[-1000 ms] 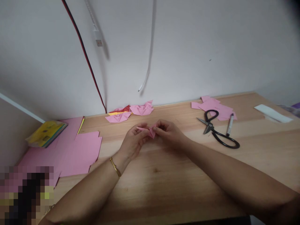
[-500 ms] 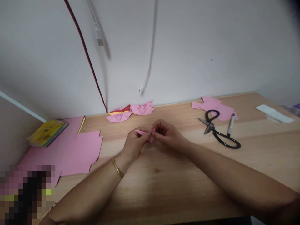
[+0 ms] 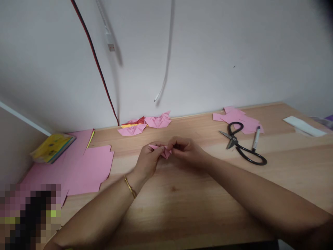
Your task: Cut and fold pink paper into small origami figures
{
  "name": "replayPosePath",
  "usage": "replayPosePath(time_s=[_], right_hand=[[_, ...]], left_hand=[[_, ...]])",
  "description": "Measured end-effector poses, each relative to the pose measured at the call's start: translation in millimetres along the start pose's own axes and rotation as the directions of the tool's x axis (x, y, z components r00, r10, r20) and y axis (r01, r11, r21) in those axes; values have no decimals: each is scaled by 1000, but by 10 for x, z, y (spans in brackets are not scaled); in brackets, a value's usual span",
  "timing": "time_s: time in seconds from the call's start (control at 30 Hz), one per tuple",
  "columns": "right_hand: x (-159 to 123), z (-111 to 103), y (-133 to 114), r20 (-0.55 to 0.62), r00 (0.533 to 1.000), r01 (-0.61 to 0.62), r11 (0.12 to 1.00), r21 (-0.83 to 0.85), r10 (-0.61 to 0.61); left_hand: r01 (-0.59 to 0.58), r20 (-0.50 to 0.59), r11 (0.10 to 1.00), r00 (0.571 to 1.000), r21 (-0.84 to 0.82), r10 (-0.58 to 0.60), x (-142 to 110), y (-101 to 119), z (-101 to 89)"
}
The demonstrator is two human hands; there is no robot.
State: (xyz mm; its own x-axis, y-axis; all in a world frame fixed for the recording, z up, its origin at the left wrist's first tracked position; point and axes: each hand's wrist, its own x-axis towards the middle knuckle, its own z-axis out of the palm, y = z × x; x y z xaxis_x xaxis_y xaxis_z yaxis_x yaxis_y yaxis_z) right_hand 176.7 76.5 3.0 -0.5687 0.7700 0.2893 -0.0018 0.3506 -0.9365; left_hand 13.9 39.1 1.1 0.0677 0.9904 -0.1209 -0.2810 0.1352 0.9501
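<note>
A small folded piece of pink paper is held between my two hands, above the middle of the wooden table. My left hand pinches its left part, thumb on top. At the paper's right corner, the thumb and index finger of my right hand are closed on it, the other fingers curled in. Part of the paper is hidden by the fingers. Beyond my hands, against the wall, lie several folded pink paper shapes, with a red and yellow piece among them.
On the right lie black-handled scissors, a marker, cut pink paper and a white strip. Large pink sheets, a yellow packet and a yellow pencil are at left. Cables hang along the wall.
My right hand's thumb and index finger have shifted slightly on the paper's right corner, covering more of it. My left hand keeps nearly the same grip and place.
</note>
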Motion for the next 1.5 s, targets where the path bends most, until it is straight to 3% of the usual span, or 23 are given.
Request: replayPosePath(time_s=[0.23, 0.43, 0.57, 0.73, 1.07, 1.3, 1.5], right_hand=[[1, -9, 15, -14, 996, 81, 992, -98, -83], [9, -42, 19, -8, 999, -43, 998, 43, 43], [8, -58, -19, -35, 991, -128, 990, -61, 126], [-29, -19, -50, 31, 993, -110, 987, -113, 114], [-29, -16, -62, 30, 997, -72, 983, -170, 78], [-50, 60, -41, -29, 989, -147, 969, -197, 145], [-49, 68, -78, -9, 983, -184, 969, -162, 185]], left_hand=[[-39, 28, 998, 999, 39, 38, 3, -14, -7], [-80, -33, 971, 995, 223, 90, -18, 37, -20], [-159, -9, 909, 984, 384, 176, -46, 104, -13], [-177, -13, 878, 979, 444, 204, -58, 116, -7], [-178, 19, 845, 981, 504, 195, -52, 93, -25], [-249, 50, 707, 956, 662, 290, -65, 124, 22], [-117, 17, 851, 992, 512, 126, -74, 131, 50]])
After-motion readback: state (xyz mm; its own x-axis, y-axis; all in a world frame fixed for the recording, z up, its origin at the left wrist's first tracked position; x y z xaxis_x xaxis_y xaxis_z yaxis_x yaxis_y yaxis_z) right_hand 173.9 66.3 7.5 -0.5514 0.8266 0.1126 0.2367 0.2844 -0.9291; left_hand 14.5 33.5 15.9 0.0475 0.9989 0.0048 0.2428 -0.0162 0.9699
